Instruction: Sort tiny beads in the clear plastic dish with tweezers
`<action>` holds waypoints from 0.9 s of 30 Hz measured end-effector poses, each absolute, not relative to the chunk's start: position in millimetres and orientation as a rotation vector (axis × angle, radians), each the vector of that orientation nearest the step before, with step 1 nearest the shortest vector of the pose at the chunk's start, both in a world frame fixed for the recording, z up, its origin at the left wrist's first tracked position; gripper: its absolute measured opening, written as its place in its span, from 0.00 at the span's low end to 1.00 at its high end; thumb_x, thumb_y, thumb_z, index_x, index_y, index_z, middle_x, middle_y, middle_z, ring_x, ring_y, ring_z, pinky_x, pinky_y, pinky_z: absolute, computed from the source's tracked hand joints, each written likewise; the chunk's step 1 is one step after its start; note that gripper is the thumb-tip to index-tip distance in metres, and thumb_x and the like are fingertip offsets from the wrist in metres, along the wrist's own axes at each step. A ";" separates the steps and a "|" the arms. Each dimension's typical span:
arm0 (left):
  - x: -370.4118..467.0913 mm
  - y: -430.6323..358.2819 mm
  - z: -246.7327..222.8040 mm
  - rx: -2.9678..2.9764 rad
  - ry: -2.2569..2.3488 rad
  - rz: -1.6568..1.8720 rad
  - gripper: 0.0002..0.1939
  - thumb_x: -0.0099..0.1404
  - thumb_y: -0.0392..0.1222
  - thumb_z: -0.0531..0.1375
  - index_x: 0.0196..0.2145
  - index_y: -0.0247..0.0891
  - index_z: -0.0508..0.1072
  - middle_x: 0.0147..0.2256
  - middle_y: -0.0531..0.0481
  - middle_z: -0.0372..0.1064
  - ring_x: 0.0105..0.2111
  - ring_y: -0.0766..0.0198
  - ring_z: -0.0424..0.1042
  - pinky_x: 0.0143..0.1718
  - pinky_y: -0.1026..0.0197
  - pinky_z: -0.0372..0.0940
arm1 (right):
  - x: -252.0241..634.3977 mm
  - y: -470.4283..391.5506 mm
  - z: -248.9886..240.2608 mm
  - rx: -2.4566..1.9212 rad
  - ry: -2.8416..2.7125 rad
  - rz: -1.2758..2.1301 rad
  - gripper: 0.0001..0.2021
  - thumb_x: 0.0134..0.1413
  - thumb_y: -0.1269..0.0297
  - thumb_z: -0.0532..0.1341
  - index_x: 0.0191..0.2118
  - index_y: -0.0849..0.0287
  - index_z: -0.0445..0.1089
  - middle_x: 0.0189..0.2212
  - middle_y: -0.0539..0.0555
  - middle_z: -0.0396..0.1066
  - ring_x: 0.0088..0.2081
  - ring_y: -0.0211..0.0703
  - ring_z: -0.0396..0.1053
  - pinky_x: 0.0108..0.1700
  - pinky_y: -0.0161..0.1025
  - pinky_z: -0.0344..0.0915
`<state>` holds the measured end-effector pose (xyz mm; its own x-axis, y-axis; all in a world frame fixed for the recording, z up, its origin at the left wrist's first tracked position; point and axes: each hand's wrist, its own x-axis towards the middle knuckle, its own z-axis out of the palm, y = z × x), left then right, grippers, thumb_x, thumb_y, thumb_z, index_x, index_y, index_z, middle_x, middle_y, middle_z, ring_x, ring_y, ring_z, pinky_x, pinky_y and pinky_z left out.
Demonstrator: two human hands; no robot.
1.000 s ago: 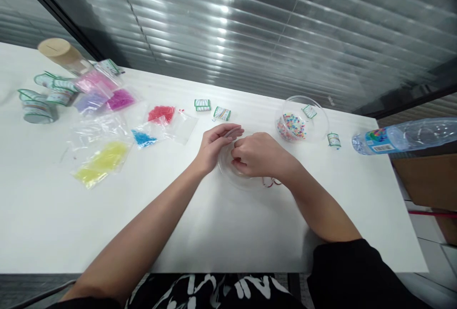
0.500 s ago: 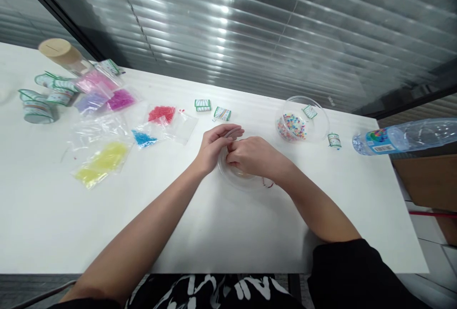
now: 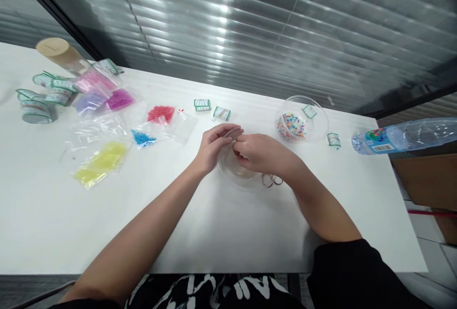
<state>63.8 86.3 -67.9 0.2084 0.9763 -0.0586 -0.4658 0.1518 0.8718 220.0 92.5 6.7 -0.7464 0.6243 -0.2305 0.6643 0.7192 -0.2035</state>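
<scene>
1. Working over a shallow clear dish (image 3: 238,175) mid-table: both hands meet right above it, fingertips together. The left hand (image 3: 210,149) is curled with its fingers pinched in toward the right hand (image 3: 262,153), which is closed around something tiny. Whether that's a bead or thread end, I can't tell, it's hidden between the fingers.
2. Progress so far, my guess: a short bit of red-beaded string (image 3: 272,180) pokes out from under the right wrist, lying on the table just beside the dish. It looks like a small stretch is strung, so early days.
3. Plenty left, judging by supplies: the clear bowl of mixed beads (image 3: 293,125) sits near the right hand and looks well stocked.
4. Off to the left the bead bags lie flat: yellow bag (image 3: 102,161), blue bag (image 3: 143,138), red bag (image 3: 161,114), pink and purple bags (image 3: 107,99).
5. Other stuff: small thread spools (image 3: 212,109) beyond the hands, a few more rolls (image 3: 35,106) at far left, and a water bottle (image 3: 403,140) lying on its side at the right edge.
</scene>
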 end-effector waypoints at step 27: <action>64.2 87.0 -72.1 0.834 0.739 1.189 0.15 0.52 0.35 0.62 0.39 0.37 0.79 0.41 0.46 0.78 0.52 0.48 0.73 0.61 0.45 0.60 | 212.4 88.9 3.0 1.144 2.696 -0.431 0.08 0.61 0.70 0.59 0.37 0.63 0.76 0.40 0.57 0.75 0.37 0.42 0.70 0.30 0.37 0.54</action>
<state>64.2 87.0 -72.1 0.2184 0.9742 -0.0568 -0.4827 0.1585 0.8613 212.4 88.9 3.0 -0.6876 0.6717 -0.2758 0.7242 0.6618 -0.1937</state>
